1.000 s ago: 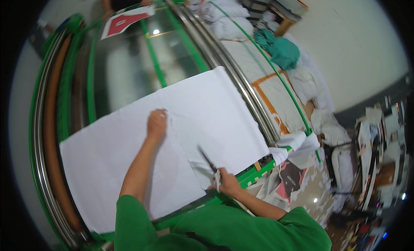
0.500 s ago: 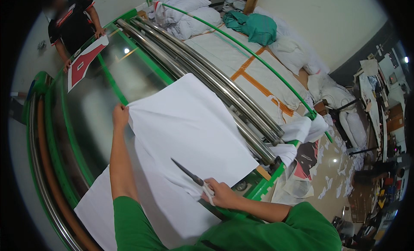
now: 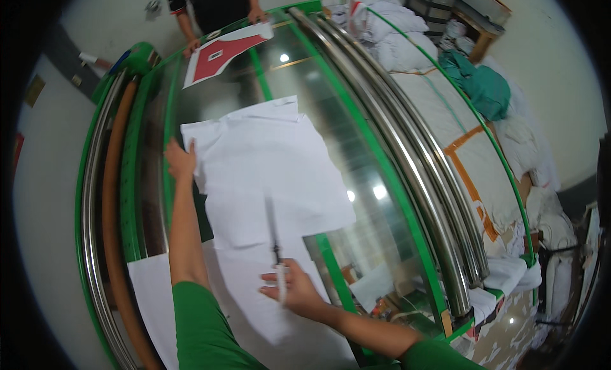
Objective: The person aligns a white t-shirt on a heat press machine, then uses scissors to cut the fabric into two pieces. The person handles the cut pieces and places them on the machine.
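A pair of scissors (image 3: 279, 268) with pale handles is in my right hand (image 3: 302, 292), its dark blade smeared by motion and pointing away from me over white cloth. The wrinkled white cloth piece (image 3: 267, 166) lies flat on the glassy table top. Beside this piece's left edge is my left hand (image 3: 181, 159), thumb and fingers apart, with nothing visibly gripped. A second white sheet (image 3: 254, 306) extends below the piece toward me, partly hidden by my forearms.
Across the green-framed table (image 3: 331, 262), a person (image 3: 213, 10) holds a red and white panel (image 3: 223, 55). Long metal rollers (image 3: 394, 147) run along the right side, and a brown roller (image 3: 118, 179) along the left. White sacks and a green bundle (image 3: 474, 83) sit beyond.
The view has swung left. The white piece, earlier draped against the right rollers with its corner pinched by my left hand, now lies mid-table. My left hand has loosened; my right hand keeps the scissors.
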Demonstrator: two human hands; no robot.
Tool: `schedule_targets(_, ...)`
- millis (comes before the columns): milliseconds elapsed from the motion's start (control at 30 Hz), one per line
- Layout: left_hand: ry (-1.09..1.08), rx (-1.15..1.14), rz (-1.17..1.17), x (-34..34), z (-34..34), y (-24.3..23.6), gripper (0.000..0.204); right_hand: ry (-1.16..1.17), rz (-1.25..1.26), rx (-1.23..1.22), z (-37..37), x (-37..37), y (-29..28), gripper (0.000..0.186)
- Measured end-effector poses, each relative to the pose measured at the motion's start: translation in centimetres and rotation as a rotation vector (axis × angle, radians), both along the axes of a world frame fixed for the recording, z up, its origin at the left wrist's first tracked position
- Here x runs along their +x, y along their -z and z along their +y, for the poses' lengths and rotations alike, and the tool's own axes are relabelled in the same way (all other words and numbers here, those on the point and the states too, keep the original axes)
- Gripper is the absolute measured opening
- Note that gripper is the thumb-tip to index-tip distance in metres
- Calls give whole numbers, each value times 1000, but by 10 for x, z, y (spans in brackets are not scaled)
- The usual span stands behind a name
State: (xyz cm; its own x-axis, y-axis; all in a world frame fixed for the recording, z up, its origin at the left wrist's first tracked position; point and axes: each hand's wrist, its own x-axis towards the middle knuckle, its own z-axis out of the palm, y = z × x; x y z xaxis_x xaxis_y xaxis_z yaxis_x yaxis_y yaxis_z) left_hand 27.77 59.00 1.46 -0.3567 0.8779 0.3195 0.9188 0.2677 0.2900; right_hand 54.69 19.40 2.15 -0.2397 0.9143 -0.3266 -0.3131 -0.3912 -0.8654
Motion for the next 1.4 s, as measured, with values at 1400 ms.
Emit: schedule_targets(1400, 528, -483, -347, 57, -777, 18, 75, 74, -1520, -57, -369, 201, 15, 80)
